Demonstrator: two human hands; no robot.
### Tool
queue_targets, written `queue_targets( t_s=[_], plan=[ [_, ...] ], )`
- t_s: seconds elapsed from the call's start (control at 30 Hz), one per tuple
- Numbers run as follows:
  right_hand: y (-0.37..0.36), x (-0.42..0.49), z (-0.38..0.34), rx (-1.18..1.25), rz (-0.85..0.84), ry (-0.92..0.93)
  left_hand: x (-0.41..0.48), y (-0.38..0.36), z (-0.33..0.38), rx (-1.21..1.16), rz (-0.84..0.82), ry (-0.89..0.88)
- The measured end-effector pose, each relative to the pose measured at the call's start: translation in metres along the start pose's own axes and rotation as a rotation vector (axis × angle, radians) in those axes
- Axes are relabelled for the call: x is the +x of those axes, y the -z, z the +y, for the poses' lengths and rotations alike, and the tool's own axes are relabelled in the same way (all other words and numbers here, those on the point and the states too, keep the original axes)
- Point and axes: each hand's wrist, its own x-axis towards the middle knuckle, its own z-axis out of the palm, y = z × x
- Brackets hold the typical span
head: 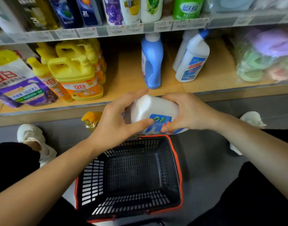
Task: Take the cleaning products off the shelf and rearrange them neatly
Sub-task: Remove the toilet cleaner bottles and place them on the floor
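white bottle (154, 110) gripped by left hand (117, 121) and right hand (187, 111), fingers (145, 123) curled around it, above basket (176, 154)

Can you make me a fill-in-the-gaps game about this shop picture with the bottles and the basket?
1. The left hand and the right hand hold a labelled bottle that is mostly ____.
2. The tall bottle alone in the middle of the shelf is ____.
3. The handled jugs on the shelf have ____ tops.
4. The black basket stands on the ____.
Missing words: white, blue, yellow, floor.
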Motion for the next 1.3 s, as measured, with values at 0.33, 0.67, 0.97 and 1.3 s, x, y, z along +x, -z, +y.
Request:
queue_targets(
  t_s=[0.33, 0.67, 0.97, 1.3],
  plan=[
    [0.0, 0.001, 0.001, 0.078, 0.141, -0.043, -0.001, 0.002, -0.009, 0.347, 0.051, -0.371],
    [-0.005, 0.004, 0.008, 0.181, 0.212, -0.077, -0.005, -0.003, -0.025, 0.451, 0.113, -0.536],
    [-0.003, 0.005, 0.006, 0.257, 0.272, -0.037, -0.004, 0.004, -0.018, 0.339, 0.243, -0.322],
    [-0.014, 0.007, 0.006, 0.178, 0.231, -0.018, 0.007, 0.004, -0.007, -0.387, 0.339, 0.381]
  ],
)
